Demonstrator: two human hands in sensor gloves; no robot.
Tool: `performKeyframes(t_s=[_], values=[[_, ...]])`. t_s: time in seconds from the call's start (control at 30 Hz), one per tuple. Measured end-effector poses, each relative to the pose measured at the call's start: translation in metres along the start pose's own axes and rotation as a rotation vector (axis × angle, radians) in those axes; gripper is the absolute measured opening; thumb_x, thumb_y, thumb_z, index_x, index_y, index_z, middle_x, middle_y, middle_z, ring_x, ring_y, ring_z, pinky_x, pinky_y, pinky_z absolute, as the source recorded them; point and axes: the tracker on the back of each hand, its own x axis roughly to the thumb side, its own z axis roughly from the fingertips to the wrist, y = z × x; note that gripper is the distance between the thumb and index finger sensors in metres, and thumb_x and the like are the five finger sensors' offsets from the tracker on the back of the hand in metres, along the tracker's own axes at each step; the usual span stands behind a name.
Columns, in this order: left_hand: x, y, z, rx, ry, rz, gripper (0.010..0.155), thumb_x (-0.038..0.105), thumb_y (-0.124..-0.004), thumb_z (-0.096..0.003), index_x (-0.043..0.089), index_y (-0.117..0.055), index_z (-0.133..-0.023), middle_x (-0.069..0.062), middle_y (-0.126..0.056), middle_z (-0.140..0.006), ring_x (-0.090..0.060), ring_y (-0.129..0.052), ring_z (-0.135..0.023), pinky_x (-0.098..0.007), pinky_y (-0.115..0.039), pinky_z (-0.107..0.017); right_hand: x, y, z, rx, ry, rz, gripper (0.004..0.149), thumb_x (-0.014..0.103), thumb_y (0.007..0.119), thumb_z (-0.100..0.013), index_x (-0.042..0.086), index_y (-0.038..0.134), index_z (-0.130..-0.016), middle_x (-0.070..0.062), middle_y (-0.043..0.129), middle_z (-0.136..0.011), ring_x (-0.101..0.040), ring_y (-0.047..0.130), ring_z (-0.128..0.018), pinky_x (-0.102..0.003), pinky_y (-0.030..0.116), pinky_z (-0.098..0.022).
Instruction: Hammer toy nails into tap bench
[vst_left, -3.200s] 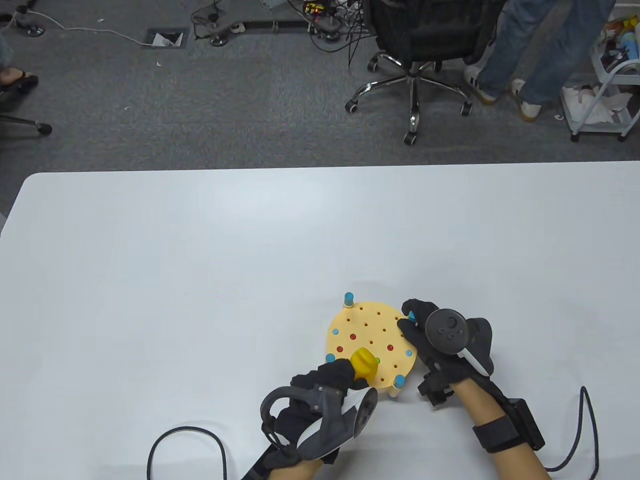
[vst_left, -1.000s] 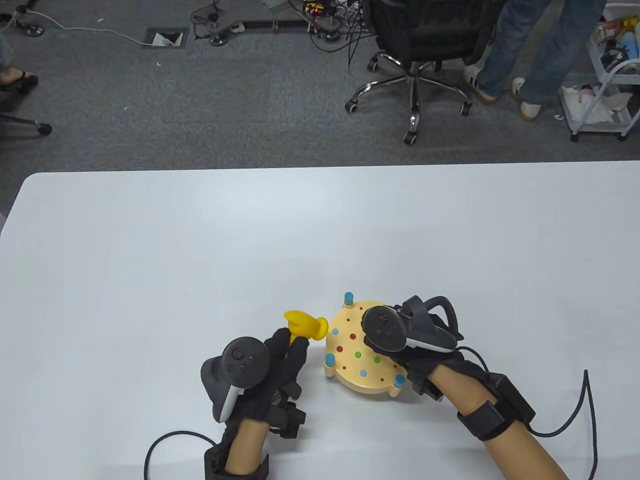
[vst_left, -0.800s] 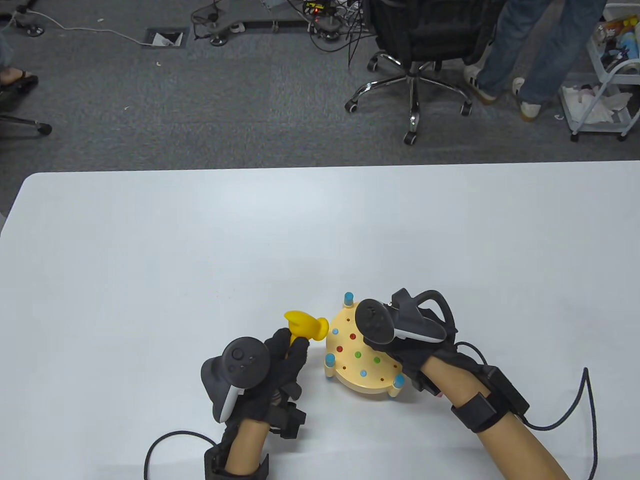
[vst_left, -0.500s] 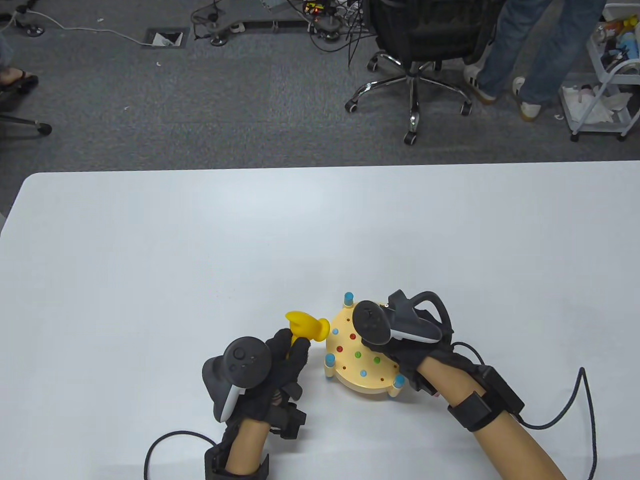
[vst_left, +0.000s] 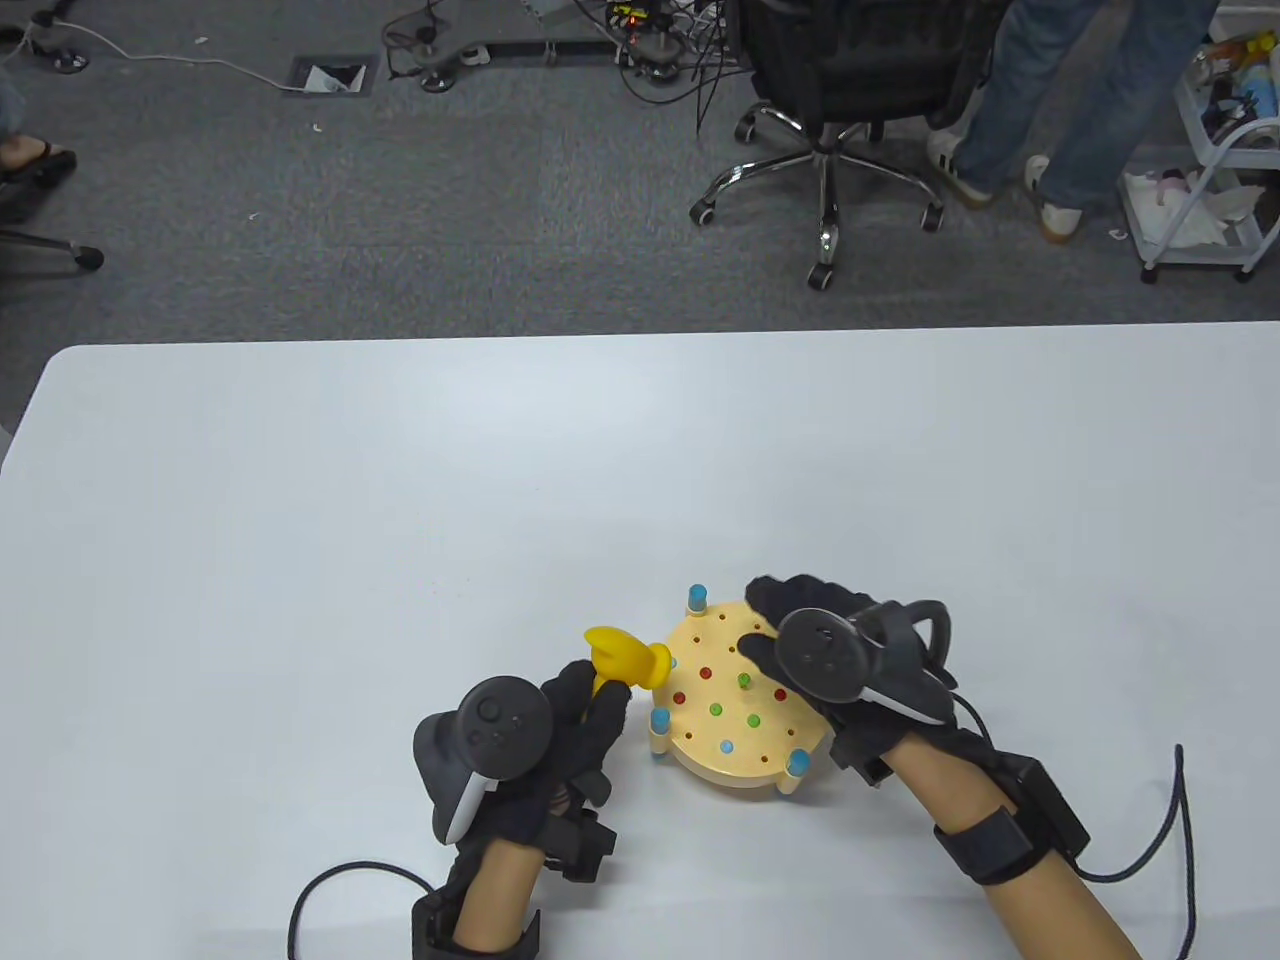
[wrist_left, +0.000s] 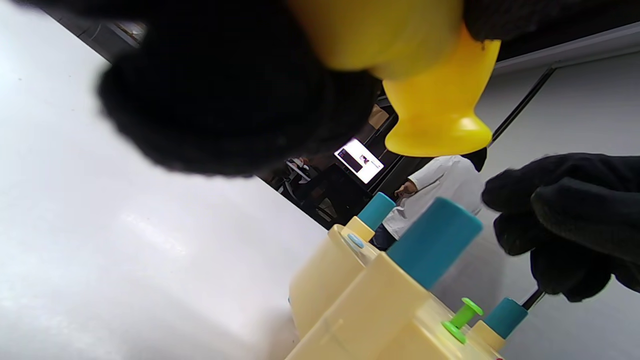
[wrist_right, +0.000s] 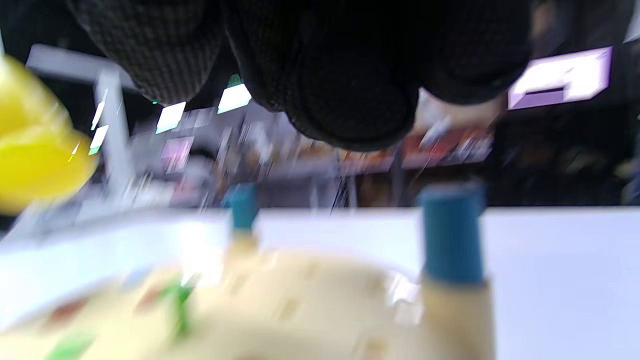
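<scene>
Left hand, low on the white desk: fingers curled round the handle of a yellow toy hammer, head pointing right and hanging just past the left rim of the tap bench (apart from it in the left wrist view).

Tap bench: round, pale wood, standing on the desk near the front edge, between the two hands. Blue-capped corner posts, the far one upright. Red, green and blue nail heads sit flush across the top; one green toy nail stands proud of the surface.

Right hand, over the bench's right side: fingers loosely bent, gripping nothing visible. Right wrist view blurred.
</scene>
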Motion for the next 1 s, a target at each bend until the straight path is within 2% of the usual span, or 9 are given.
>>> performKeyframes(t_s=[0.17,0.37,0.43,0.73,0.8,0.83,0.93,0.97,1.0], values=[[0.018,-0.001,0.006,0.088,-0.131,-0.128,0.063,0.059,-0.067,-0.0372,0.016,-0.085,-0.080,-0.013,-0.102,-0.046,-0.027,-0.101,-0.019,-0.035,-0.082,-0.014,-0.050,0.033,0.014,0.130,0.119,-0.028,0.080,0.054,0.071,-0.040,0.011,0.055,-0.105,-0.017,0.073,-0.094,-0.024,0.090,-0.066,-0.041,0.079,-0.049],[0.051,-0.006,0.025,0.239,-0.310,-0.362,0.062,0.060,-0.069,-0.0361,0.020,-0.086,-0.080,-0.011,-0.103,-0.047,-0.026,-0.102,-0.022,-0.036,-0.083,-0.017,-0.075,0.072,0.020,0.198,0.172,-0.416,0.062,0.047,0.073,-0.041,0.014,0.071,-0.094,-0.014,0.084,-0.083,-0.023,0.095,-0.055,-0.040,0.080,-0.042],[0.062,-0.010,0.030,0.246,-0.341,-0.411,0.062,0.060,-0.069,-0.0364,0.019,-0.086,-0.081,-0.011,-0.103,-0.048,-0.026,-0.103,-0.023,-0.036,-0.084,-0.017,-0.076,0.075,0.022,0.190,0.150,-0.350,0.057,0.047,0.073,-0.041,0.018,0.072,-0.091,-0.011,0.084,-0.083,-0.021,0.095,-0.055,-0.039,0.081,-0.042],[0.117,-0.043,0.015,0.256,-0.280,-0.730,0.064,0.055,-0.071,-0.0384,0.015,-0.081,-0.088,-0.013,-0.103,-0.050,-0.028,-0.103,-0.023,-0.036,-0.082,-0.014,-0.075,0.081,0.025,0.180,0.141,-0.355,0.056,0.048,0.068,-0.043,0.020,0.069,-0.091,-0.011,0.082,-0.084,-0.021,0.095,-0.054,-0.038,0.081,-0.042],[0.122,-0.061,0.007,0.133,-0.267,-0.791,0.063,0.049,-0.077,-0.0364,0.009,-0.091,-0.082,-0.020,-0.106,-0.042,-0.033,-0.103,-0.015,-0.039,-0.083,-0.009,-0.075,0.081,0.025,0.183,0.138,-0.351,0.056,0.048,0.068,-0.043,0.020,0.068,-0.091,-0.011,0.082,-0.084,-0.021,0.095,-0.054,-0.038,0.081,-0.042],[0.128,-0.068,0.003,0.018,-0.169,-0.932,0.063,0.052,-0.068,-0.0400,0.011,-0.080,-0.087,-0.018,-0.099,-0.048,-0.030,-0.100,-0.021,-0.036,-0.082,-0.014,-0.075,0.081,0.025,0.185,0.137,-0.349,0.056,0.048,0.068,-0.043,0.020,0.068,-0.091,-0.012,0.082,-0.084,-0.021,0.095,-0.054,-0.038,0.081,-0.042],[0.139,-0.058,0.007,0.292,-0.208,-0.905,0.063,0.053,-0.069,-0.0382,0.015,-0.084,-0.085,-0.012,-0.104,-0.046,-0.026,-0.103,-0.019,-0.034,-0.083,-0.012,-0.075,0.081,0.025,0.187,0.134,-0.341,0.056,0.048,0.067,-0.043,0.020,0.068,-0.092,-0.012,0.082,-0.084,-0.021,0.095,-0.054,-0.038,0.081,-0.042],[0.140,-0.061,0.005,0.272,-0.232,-0.845,0.063,0.048,-0.080,-0.0345,0.007,-0.095,-0.079,-0.021,-0.108,-0.038,-0.035,-0.102,-0.011,-0.040,-0.082,-0.006,-0.075,0.081,0.025,0.188,0.133,-0.338,0.056,0.048,0.067,-0.043,0.020,0.068,-0.092,-0.012,0.082,-0.084,-0.020,0.095,-0.054,-0.038,0.081,-0.041],[0.137,-0.075,-0.003,0.027,-0.185,-0.884,0.062,0.045,-0.081,-0.0358,0.002,-0.095,-0.079,-0.024,-0.108,-0.037,-0.038,-0.102,-0.010,-0.042,-0.081,-0.005,-0.075,0.081,0.025,0.188,0.132,-0.337,0.056,0.048,0.067,-0.043,0.020,0.068,-0.092,-0.012,0.082,-0.084,-0.020,0.095,-0.054,-0.038,0.081,-0.041]])
